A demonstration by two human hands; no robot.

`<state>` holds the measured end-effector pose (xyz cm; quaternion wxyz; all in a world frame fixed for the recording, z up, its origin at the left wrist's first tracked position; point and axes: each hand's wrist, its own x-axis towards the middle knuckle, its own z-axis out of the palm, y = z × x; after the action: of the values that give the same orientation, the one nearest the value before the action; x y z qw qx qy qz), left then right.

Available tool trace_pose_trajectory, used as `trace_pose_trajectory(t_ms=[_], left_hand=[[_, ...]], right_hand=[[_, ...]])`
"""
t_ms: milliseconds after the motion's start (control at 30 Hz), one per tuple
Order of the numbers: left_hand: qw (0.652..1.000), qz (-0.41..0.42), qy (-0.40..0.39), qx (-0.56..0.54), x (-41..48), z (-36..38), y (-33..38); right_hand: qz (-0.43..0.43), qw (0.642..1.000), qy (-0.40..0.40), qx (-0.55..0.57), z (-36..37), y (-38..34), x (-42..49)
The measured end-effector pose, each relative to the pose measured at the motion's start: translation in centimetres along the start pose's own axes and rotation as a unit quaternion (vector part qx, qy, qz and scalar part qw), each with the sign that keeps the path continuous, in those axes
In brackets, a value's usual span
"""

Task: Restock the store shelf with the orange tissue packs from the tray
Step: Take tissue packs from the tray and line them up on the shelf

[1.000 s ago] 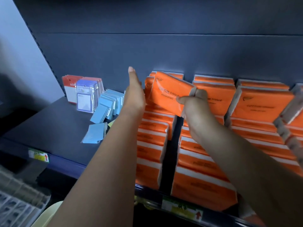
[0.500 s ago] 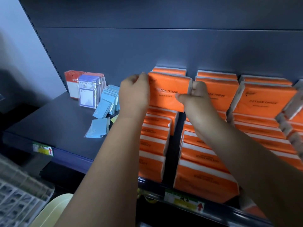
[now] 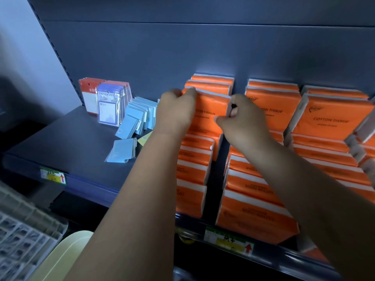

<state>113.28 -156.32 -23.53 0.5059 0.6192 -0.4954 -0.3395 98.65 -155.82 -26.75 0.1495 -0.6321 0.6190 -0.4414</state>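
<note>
Item: orange tissue pack (image 3: pixel 211 107), upright atop the left stack (image 3: pixel 194 159) on the shelf (image 3: pixel 71 142); your left hand (image 3: pixel 176 112) and right hand (image 3: pixel 243 120) grip its side edges, probably squaring it against the rear packs (image 3: pixel 212 79).

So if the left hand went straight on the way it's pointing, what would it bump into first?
Likely the orange packs standing behind the pack that the left hand grips; if it slips past their left edge, the shelf's back panel. Depth is unclear.

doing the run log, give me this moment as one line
phase: placing | left hand: grips pack top-left corner | right hand: pinches its right edge | pack: upright on left stack
</note>
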Motion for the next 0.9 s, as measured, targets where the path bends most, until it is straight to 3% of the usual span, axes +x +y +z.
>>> trace_pose_trajectory(t_ms=[300,533,733,900], left_hand=[[0.996,-0.081,-0.005,0.028,0.2,-0.1,0.9],[0.986,-0.143,-0.056,0.07,0.7,0.3,0.0],[0.985,-0.145,-0.056,0.073,1.2,0.3,-0.6],[0.983,-0.148,-0.063,0.087,1.2,0.2,-0.6]], right_hand=[[0.047,0.998,-0.024,-0.043,1.0,-0.3,0.8],[0.081,0.995,-0.035,-0.036,1.0,-1.1,1.0],[0.182,0.981,-0.06,0.031,1.6,-1.7,0.9],[0.205,0.976,-0.06,0.034,1.5,-2.3,0.7]])
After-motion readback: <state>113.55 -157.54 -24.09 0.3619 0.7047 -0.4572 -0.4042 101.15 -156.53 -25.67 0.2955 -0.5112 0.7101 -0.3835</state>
